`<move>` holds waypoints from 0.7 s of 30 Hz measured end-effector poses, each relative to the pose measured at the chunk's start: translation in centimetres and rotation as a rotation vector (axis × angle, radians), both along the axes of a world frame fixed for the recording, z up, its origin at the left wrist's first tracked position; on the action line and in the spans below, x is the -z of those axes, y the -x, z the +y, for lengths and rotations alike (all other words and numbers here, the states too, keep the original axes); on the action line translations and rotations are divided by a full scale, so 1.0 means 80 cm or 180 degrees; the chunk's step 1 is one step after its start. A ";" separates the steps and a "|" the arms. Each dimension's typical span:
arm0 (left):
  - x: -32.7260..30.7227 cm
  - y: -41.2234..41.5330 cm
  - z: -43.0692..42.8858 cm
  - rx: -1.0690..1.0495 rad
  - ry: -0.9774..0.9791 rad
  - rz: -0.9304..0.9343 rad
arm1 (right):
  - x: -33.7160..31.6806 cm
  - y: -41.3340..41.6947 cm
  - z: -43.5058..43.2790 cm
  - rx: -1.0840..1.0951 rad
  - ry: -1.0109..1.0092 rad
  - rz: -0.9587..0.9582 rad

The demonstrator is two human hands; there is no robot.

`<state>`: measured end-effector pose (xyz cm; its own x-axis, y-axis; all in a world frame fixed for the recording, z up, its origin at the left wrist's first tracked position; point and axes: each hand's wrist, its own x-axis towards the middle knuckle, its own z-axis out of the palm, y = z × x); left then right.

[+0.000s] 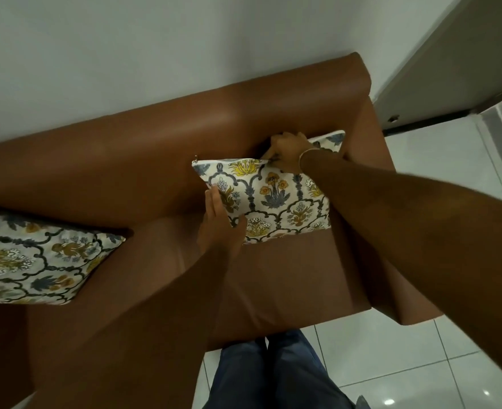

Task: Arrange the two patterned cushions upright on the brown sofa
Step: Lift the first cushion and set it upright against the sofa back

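Observation:
A floral patterned cushion (pixel 276 196) stands upright against the backrest at the right end of the brown sofa (pixel 125 160). My right hand (pixel 288 152) grips its top edge near the zip. My left hand (pixel 218 219) holds its lower left side, thumb across the front. A second cushion (pixel 37 258) with the same pattern lies tilted on the seat at the far left, partly cut off by the frame edge.
A white wall (pixel 125 54) runs behind the sofa. The sofa's right armrest (pixel 373 160) is next to the held cushion. White floor tiles (pixel 421 364) and a door frame (pixel 438 84) are on the right. My legs in blue trousers (pixel 273 376) stand at the seat's front edge.

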<state>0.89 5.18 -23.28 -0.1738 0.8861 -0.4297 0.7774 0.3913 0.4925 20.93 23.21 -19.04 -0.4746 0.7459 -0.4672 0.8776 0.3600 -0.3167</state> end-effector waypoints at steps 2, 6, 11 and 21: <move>-0.004 -0.003 0.002 0.0005 0.0007 -0.0062 | -0.001 0.000 -0.010 0.0120 -0.0037 0.0104; -0.010 -0.006 0.001 0.0030 -0.0066 0.0021 | -0.002 0.006 -0.021 -0.0105 -0.0247 0.0439; -0.016 -0.008 0.000 -0.0277 -0.0107 -0.0207 | -0.008 0.014 -0.041 -0.0277 -0.0828 0.0572; -0.016 -0.019 -0.017 -0.0539 -0.0296 -0.0323 | 0.015 0.008 -0.082 -0.0175 -0.1342 0.0835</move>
<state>2.39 3.81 -21.99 -0.2835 0.8845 -0.3705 0.6491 0.4613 0.6048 20.25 16.63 -20.21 -0.5798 0.8147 0.0100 0.7639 0.5478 -0.3412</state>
